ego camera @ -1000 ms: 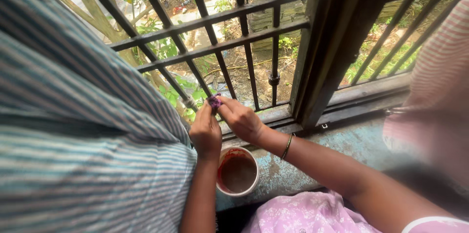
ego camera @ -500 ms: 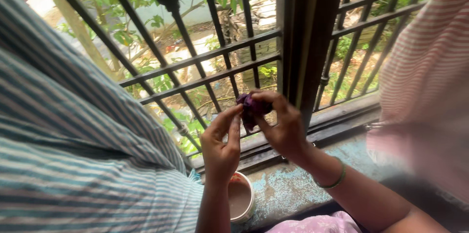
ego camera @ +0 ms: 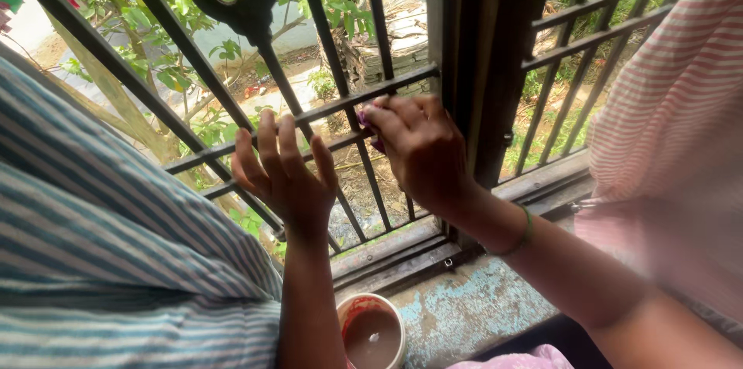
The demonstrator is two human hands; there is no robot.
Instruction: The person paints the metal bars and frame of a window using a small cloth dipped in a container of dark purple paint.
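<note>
near edge: cup (ego camera: 372,333) of brown liquid on the worn blue sill (ego camera: 472,311), below the left forearm. farther: left hand (ego camera: 285,172) open, fingers spread upward, gripping nothing, just before the window bars (ego camera: 309,116). right hand (ego camera: 422,148) clenched around a small purple rag (ego camera: 367,118), pressed against a horizontal bar; mostly hidden, its long axis can't be told.

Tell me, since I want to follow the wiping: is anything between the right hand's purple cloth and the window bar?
Nothing visible. The right hand presses the purple cloth, mostly hidden under its fingers, straight against the horizontal window bar. The left hand is open beside it on the grille, not in between.
</note>
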